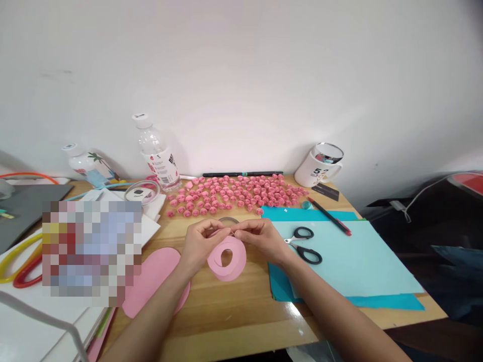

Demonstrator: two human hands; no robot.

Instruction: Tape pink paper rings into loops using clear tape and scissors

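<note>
A pink paper spiral (237,259) hangs below my fingertips, its coils forming a ring with a hole in the middle. My left hand (202,240) pinches the paper at its upper left. From the right, my right hand (262,236) pinches at the strip's end, the fingertips of both hands almost touching. Part of a round tape roll (229,220) shows just behind the hands. Many small rolled pink paper roses (226,193) lie in a wide patch beyond them. A pink paper piece with rounded edges (154,279) rests on the table beside my left forearm.
Black-handled scissors (302,245) and a red-and-black pen (330,216) lie on light blue paper (354,256) at right. A white mug (317,168) and a clear bottle (160,161) stand near the wall. Left are papers (49,322) and yellow-and-red scissor handles (28,269).
</note>
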